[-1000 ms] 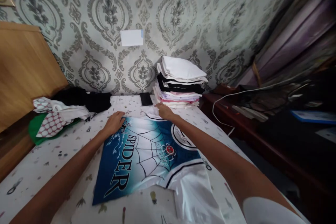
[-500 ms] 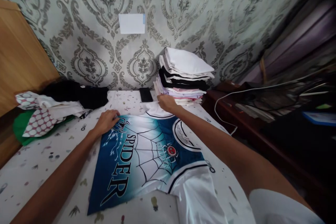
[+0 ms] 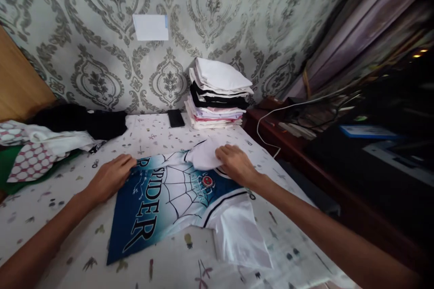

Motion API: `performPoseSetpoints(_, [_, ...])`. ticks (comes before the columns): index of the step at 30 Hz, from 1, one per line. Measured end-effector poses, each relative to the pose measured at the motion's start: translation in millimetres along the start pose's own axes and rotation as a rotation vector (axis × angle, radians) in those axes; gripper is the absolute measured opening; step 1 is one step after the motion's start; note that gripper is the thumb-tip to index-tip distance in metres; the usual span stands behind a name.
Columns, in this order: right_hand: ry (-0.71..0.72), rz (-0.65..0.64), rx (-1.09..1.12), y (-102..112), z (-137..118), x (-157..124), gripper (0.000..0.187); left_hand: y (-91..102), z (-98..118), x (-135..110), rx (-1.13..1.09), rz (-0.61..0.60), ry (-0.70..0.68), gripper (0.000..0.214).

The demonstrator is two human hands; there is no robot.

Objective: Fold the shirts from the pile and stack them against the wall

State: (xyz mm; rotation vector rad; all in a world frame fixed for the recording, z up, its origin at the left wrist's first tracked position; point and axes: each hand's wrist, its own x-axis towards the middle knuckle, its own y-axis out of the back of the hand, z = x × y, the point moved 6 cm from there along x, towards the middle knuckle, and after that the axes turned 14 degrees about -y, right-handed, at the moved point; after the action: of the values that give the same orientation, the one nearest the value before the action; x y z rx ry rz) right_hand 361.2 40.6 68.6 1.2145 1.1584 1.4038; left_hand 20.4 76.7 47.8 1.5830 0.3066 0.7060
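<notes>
A blue and white T-shirt [image 3: 179, 194] with a spider web print and "SPIDER" lettering lies sideways on the patterned bed sheet [image 3: 169, 253]. My left hand [image 3: 113, 175] is closed on the shirt's far hem corner. My right hand [image 3: 236, 162] grips the far white sleeve, which is folded inward over the shirt's chest near the collar. The collar is partly hidden by that sleeve and hand. Flat toward me lies the near white sleeve [image 3: 239, 230].
Behind the shirt, a stack of folded clothes [image 3: 220, 95] stands against the wall beside a black phone [image 3: 176, 118]. Loose clothes [image 3: 50, 144] are heaped at the left. A dark red table [image 3: 271, 122] with a white cable [image 3: 259, 128] borders the right side.
My right hand has drawn the far sleeve toward me, over the shirt. The far hem corner has folded inward under my left hand. The view has shifted to the right.
</notes>
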Motion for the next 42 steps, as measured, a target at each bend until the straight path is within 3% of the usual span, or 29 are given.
performPoseSetpoints(3, [0.064,-0.161,0.169,-18.0,3.9,-25.5,0.023,-12.7,3.8,-9.4,-0.010,-0.046,-0.011,0.031])
performPoseSetpoints(5, [0.026,-0.210,0.342,-21.6,13.6,-25.2,0.026,-17.7,0.5,-12.2,-0.021,-0.054,-0.006,0.031])
performPoseSetpoints(9, [-0.289,-0.115,0.558,-19.7,44.9,11.2,0.027,-15.3,-6.2,-10.9,-0.075,-0.099,-0.010,0.025])
performPoseSetpoints(12, [-0.585,-0.054,0.506,-23.5,62.3,46.0,0.040,-4.7,-5.7,-5.1,-0.171,-0.138,0.026,0.032])
performPoseSetpoints(14, [-0.667,-0.105,0.480,-30.9,63.9,65.4,0.049,3.0,-4.9,0.7,-0.217,-0.115,0.093,0.039])
performPoseSetpoints(17, [-0.694,-0.168,0.463,-42.3,62.5,81.4,0.045,4.8,-2.5,10.5,-0.238,-0.051,0.163,0.039])
performPoseSetpoints(21, [-0.724,-0.177,0.432,-56.3,65.2,79.9,0.015,-17.3,-2.7,17.7,-0.217,-0.102,0.174,0.032])
performPoseSetpoints(28, [-0.758,-0.104,0.408,-69.0,64.7,76.7,0.018,-28.7,-27.4,5.2,-0.097,-0.104,0.255,0.032])
performPoseSetpoints(31, [-0.744,-0.107,0.415,-64.0,63.6,75.0,0.019,-23.6,-27.4,-1.6,-0.103,-0.065,0.246,0.033])
performPoseSetpoints(34, [-0.640,0.030,0.423,-48.3,58.0,67.8,0.030,-18.2,-19.5,-5.1,-0.090,0.011,0.247,0.038])
performPoseSetpoints(36, [-0.412,0.177,0.430,-37.3,42.0,60.8,0.037,-18.5,-11.8,-5.0,-0.110,0.049,0.247,0.044])
performPoseSetpoints(38, [-0.125,0.228,0.424,-37.5,18.5,51.2,0.044,-23.6,-3.5,-3.0,-0.138,0.049,0.219,0.052])
performPoseSetpoints(40, [0.068,0.158,0.392,-51.8,-0.7,42.8,0.050,-34.0,3.9,-0.8,-0.155,-0.017,0.157,0.060])
performPoseSetpoints(42, [0.103,0.053,0.351,-72.4,-8.0,39.3,0.054,-46.6,5.7,-1.9,-0.153,-0.122,0.112,0.067])
